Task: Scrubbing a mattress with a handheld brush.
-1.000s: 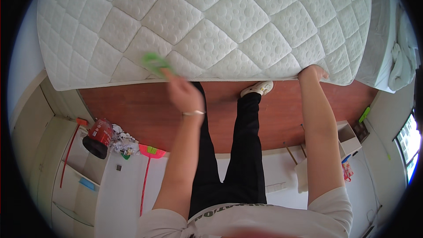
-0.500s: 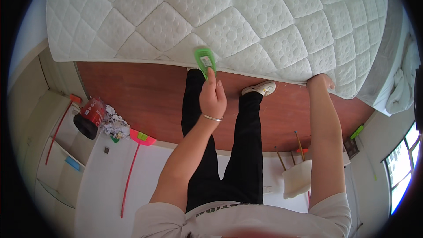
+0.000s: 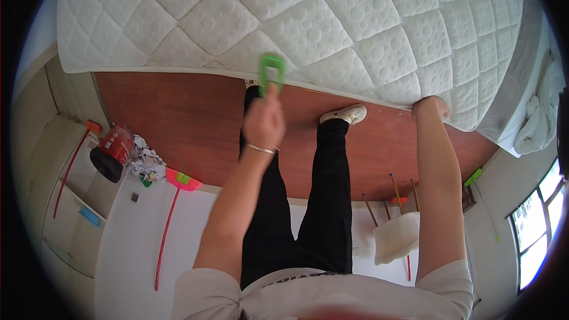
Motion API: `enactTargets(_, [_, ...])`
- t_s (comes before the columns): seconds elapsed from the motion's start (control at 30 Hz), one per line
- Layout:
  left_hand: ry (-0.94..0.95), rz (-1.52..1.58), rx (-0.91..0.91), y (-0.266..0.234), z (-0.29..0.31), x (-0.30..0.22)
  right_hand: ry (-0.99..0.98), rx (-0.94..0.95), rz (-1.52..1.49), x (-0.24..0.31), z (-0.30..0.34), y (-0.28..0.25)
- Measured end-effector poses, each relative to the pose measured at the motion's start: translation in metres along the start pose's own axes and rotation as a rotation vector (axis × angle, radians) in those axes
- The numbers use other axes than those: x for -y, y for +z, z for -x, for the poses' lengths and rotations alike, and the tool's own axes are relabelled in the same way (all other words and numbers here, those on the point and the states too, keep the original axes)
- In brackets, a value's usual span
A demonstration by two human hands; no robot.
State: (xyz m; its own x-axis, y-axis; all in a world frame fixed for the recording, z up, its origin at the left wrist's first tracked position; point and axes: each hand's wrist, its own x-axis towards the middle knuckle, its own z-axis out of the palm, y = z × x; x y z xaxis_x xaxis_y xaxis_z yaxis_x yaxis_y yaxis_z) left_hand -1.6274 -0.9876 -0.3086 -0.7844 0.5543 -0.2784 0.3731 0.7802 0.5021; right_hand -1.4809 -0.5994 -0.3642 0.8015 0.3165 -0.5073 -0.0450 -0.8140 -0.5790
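Observation:
A white quilted mattress (image 3: 308, 29) spans the far side, its near edge over the floor. In my left hand (image 3: 265, 123), slightly blurred, is a green hand brush (image 3: 272, 65) with a pale label on its back. Its bristles do not show. The brush overlaps the mattress's near edge from above; I cannot tell whether it touches the cover. My right hand (image 3: 431, 106) is closed round the near edge of the mattress toward the right, its fingertips partly hidden.
My feet stand on the reddish-brown floor (image 3: 178, 112). Behind me are a red bin (image 3: 117, 142) with crumpled paper (image 3: 146, 161), a pink broom (image 3: 184, 179), a cream stool (image 3: 395, 240) with its legs up, and open shelves (image 3: 77, 201). A window (image 3: 536, 231) is at the right.
My left hand and the brush have swung a little to the left. The view has shifted slightly. My right hand keeps its hold on the mattress edge.

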Motion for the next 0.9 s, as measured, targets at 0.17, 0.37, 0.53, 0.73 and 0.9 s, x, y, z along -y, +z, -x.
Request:
enactTargets(0.17, [-0.378, 0.16, -0.389, -0.007, -0.029, -0.011, 0.013, -0.013, -0.038, -0.002, 0.004, -0.005])
enactTargets(0.37, [0.202, 0.181, 0.082, 0.084, 0.034, -0.096, 0.027, -0.006, -0.098, -0.002, 0.024, -0.018])
enactTargets(0.53, [-0.261, 0.023, -0.428, 0.045, -0.011, -0.037, 0.013, 0.005, -0.178, -0.007, -0.012, -0.05])
enactTargets(0.73, [-0.18, 0.231, -0.472, 0.111, 0.011, -0.149, -0.241, 0.223, 0.108, 0.061, -0.12, -0.107])
enactTargets(0.9, [0.104, -0.147, 0.209, 0.103, 0.033, -0.168, -0.605, -0.128, 0.699, 0.126, -0.075, -0.079])
